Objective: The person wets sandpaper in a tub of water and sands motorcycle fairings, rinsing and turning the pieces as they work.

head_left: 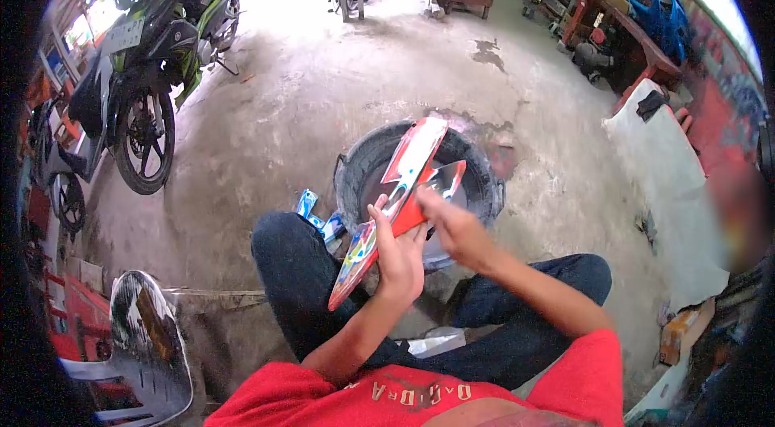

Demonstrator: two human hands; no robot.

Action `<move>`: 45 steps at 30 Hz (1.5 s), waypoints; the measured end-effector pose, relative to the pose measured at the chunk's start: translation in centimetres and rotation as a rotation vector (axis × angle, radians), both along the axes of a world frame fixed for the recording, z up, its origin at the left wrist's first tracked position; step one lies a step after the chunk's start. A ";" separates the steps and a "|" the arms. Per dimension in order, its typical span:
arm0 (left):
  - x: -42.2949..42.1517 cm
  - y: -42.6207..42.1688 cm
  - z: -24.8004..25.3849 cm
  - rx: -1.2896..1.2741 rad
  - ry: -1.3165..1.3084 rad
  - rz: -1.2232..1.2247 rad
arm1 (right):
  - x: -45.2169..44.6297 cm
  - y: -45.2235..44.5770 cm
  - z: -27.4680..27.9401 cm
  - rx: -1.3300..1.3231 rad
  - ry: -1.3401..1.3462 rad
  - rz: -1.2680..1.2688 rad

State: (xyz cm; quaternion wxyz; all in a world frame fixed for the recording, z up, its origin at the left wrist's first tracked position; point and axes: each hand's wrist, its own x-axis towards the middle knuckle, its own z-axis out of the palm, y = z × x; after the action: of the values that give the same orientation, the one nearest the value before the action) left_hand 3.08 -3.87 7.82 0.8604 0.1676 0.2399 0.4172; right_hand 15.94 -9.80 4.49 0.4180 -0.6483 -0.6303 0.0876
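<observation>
Head camera on, and what a spread of concrete floor [266, 136] there was, with a motorcycle [173, 48] parked on it over to the left! Closer in came the legs [282, 241], bent wide in dark jeans, and just beyond them sat a grey basin [482, 161]. Over that basin was the main attraction: a long red-and-white panel [416, 159], held up off the floor, its far end above the basin and its pointed near end down by the left thigh. Its long axis ran on a slant, far and slightly right to near and left, with a shorter prong branching to the right. Blue-and-white pieces [330, 227] lay on the floor between the left knee and the basin. Left hand [395, 253] had the hold, thumb to one side and fingers to the other, clamped around the panel's middle. Right hand [458, 232] was in from the right, curled and blurred, and here was the relation that counted: the panel lay just to the left of its fingers [429, 199], the prong just beyond them, and this was the nearer hand to that prong. Were those fingers pressed together, or gripping anything? Blur hid it; I couldn't tell.
</observation>
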 end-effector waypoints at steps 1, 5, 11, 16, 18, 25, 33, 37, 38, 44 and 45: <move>0.0 0.1 -0.2 0.004 0.031 0.000 | -0.7 -0.1 1.1 0.039 -0.053 0.111; 0.1 0.3 -1.6 0.019 0.043 0.023 | -1.1 0.0 0.7 0.064 0.019 0.169; 0.1 0.3 -1.3 0.050 0.061 0.019 | -2.1 -0.2 2.5 0.109 -0.100 0.246; 0.1 -0.1 -0.1 0.014 0.022 0.013 | 1.2 1.2 -0.2 -0.050 0.075 -0.095; 0.2 0.2 -0.3 0.009 0.002 -0.003 | 0.1 0.7 -0.2 0.038 -0.016 0.029; 0.2 0.0 -0.6 0.012 -0.011 0.010 | -0.1 0.6 -0.5 0.044 0.000 0.012; 0.2 0.1 -0.5 0.011 -0.002 0.015 | 0.2 0.2 -0.8 0.024 -0.021 0.027; 0.2 0.6 -1.2 0.056 0.039 0.024 | -0.5 -0.1 0.7 0.131 -0.185 0.181; -0.2 0.5 -1.2 0.024 0.072 -0.012 | 0.1 -0.1 0.8 0.133 -0.201 0.256; -0.2 0.2 -1.3 0.084 -0.022 -0.008 | 1.8 0.7 -0.2 0.044 -0.112 0.062; -0.1 0.2 -1.4 0.095 -0.028 -0.016 | 0.2 0.3 1.3 0.100 -0.165 0.171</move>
State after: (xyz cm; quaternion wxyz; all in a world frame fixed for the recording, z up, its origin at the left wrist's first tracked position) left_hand 3.01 -3.64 6.42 0.8581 0.2040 0.2063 0.4236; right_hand 16.18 -9.50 5.75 0.3877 -0.5754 -0.7192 0.0378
